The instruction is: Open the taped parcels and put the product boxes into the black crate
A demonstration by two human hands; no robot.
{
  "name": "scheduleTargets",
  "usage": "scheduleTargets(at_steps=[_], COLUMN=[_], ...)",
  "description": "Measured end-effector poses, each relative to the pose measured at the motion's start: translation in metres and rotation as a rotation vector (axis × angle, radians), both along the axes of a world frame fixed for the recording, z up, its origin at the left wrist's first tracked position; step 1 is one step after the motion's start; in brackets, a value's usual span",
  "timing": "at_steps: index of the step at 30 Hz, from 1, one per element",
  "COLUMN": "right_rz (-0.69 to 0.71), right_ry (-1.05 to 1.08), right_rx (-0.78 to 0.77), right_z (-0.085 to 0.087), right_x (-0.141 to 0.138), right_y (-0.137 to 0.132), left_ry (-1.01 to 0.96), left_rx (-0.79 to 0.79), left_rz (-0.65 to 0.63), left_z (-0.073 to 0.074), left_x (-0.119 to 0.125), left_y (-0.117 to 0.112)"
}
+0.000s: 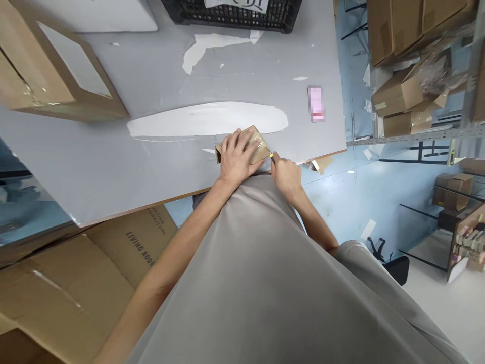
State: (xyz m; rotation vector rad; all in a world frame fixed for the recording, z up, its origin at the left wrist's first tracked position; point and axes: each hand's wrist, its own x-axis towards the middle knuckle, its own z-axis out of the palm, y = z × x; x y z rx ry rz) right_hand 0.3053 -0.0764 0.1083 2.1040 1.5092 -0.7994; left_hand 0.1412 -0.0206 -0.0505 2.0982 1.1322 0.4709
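A small brown cardboard box (253, 137) sealed with clear tape lies near the front edge of the grey table (159, 167). My left hand (238, 159) lies flat on top of it, fingers spread, pressing it down. My right hand (286, 174) is closed around a small cutter with a yellow tip (271, 155), whose point touches the box's right edge.
A large brown box with a window (56, 76) sits at the table's left. A black crate (235, 12) stands at the far edge. A small pink item (316, 103) lies to the right. Cardboard boxes (76, 283) sit on the floor, and shelving with boxes (417, 76) is at the right.
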Motion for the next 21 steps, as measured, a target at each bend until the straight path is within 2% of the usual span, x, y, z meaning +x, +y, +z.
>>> scheduleTargets(at_steps=[4, 13, 21], right_rz=[0.000, -0.008, 0.002], right_ry=[0.020, -0.023, -0.068], right_rx=[0.033, 0.042, 0.043], right_z=[-0.006, -0.013, -0.011], right_x=[-0.001, -0.004, -0.009], right_y=[-0.004, 0.004, 0.005], left_ry=[-0.010, -0.045, -0.096], left_rx=[0.008, 0.000, -0.023], left_rz=[0.003, -0.001, 0.001], left_z=[0.000, -0.005, -0.007], left_x=[0.000, 0.002, 0.005], left_y=[-0.001, -0.002, -0.001])
